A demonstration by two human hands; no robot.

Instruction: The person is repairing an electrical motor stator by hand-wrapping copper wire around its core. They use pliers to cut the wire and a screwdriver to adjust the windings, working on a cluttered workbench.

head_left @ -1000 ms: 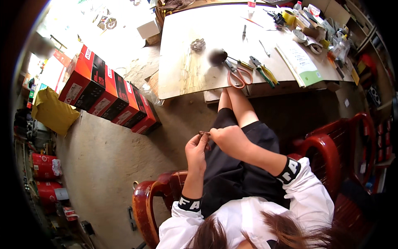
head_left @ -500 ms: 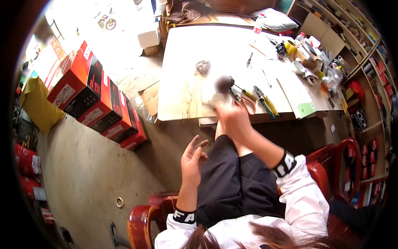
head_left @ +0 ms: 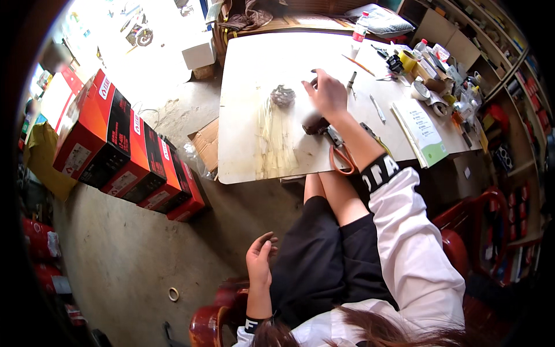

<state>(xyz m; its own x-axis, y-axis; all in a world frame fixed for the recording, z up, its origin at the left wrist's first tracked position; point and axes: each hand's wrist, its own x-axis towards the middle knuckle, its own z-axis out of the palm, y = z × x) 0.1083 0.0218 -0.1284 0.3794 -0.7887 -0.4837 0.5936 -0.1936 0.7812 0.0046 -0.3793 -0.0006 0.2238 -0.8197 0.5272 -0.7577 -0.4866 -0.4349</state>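
My right hand (head_left: 328,95) reaches out over the white table (head_left: 248,69), its fingers apart and bent downward, with nothing seen in them. Left of it lies a tangled silvery ball (head_left: 282,96) like a wire scourer, not touched. Under my right wrist sit a dark brown roundish object (head_left: 315,125) and red-handled scissors or pliers (head_left: 342,161). My forearm partly covers a pair of pliers (head_left: 376,139) with yellow-green handles. Beside my left thigh my left hand (head_left: 261,255) hangs in the air, empty, its fingers loosely bent and apart.
A booklet (head_left: 419,130), a white pen-like tool (head_left: 377,109), a dark-handled tool (head_left: 351,80) and a bottle (head_left: 359,32) lie or stand on the table. Tape rolls and clutter (head_left: 433,75) crowd its right end. Red-black boxes (head_left: 130,150) stack at left; a tape ring (head_left: 173,294) lies on the floor.
My right hand has moved from the table's near edge outward across it, past the dark object. My left hand has dropped lower and nearer to me. The view has shifted slightly.
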